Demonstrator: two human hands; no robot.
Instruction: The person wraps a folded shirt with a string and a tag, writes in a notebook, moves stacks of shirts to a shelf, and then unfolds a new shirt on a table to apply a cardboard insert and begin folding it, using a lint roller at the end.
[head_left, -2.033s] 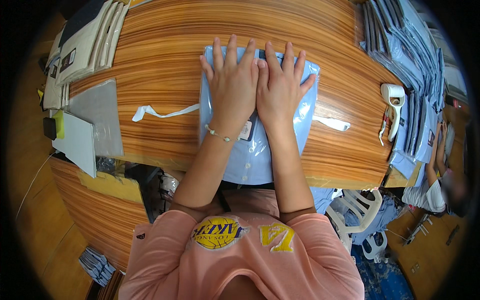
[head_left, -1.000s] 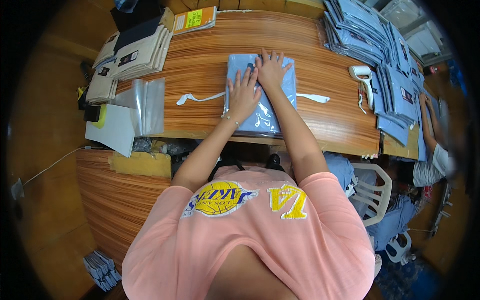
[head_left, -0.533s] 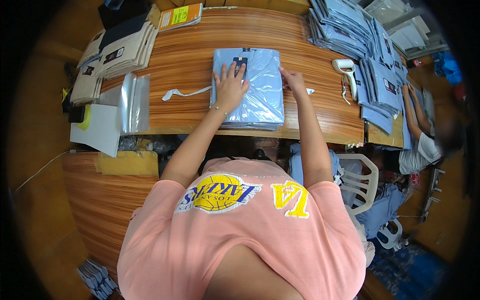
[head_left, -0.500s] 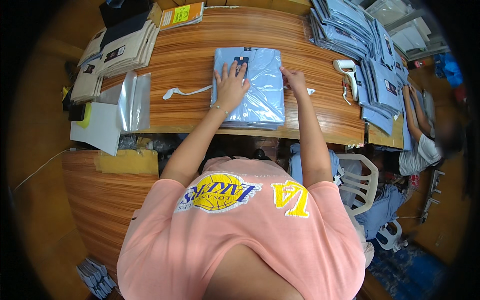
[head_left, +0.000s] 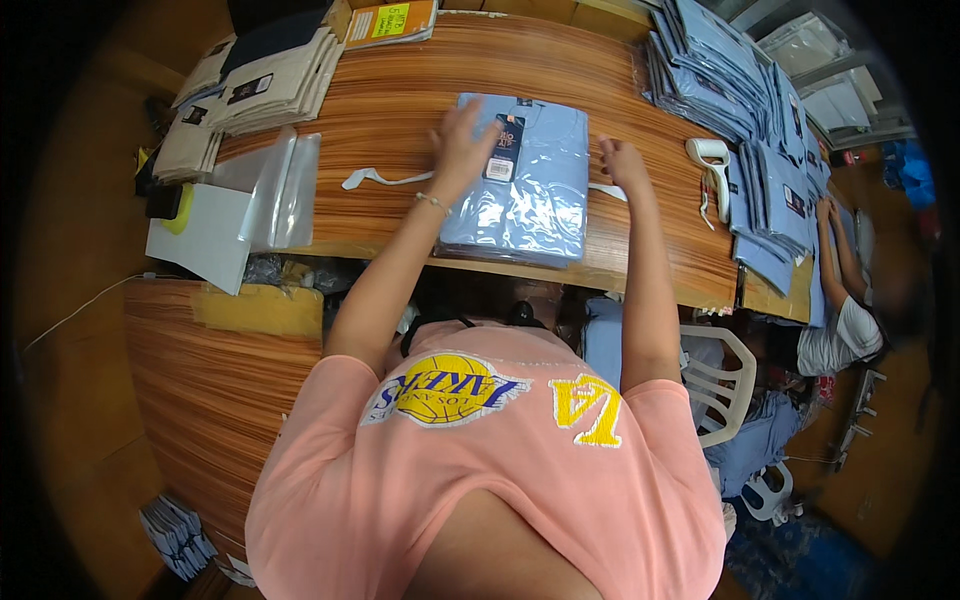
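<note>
From the head view, we are looking down on a wooden table (head_left: pixel 420 95) where a bagged light-blue shirt (head_left: pixel 525 185) is lying flat near the front edge. The left hand (head_left: pixel 462 150) is resting on the bag's left side, fingers spread wide and flat. The right hand (head_left: pixel 622 160) is sitting at the bag's right edge; whether it is pinching the plastic, we cannot tell. A white strip (head_left: pixel 375 180) is lying just left, clear bags (head_left: pixel 280 190) further left, stacked blue shirts (head_left: pixel 740 90) to the right.

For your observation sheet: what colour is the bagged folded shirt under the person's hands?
Light blue, seen in the head view: the folded shirt.
</note>
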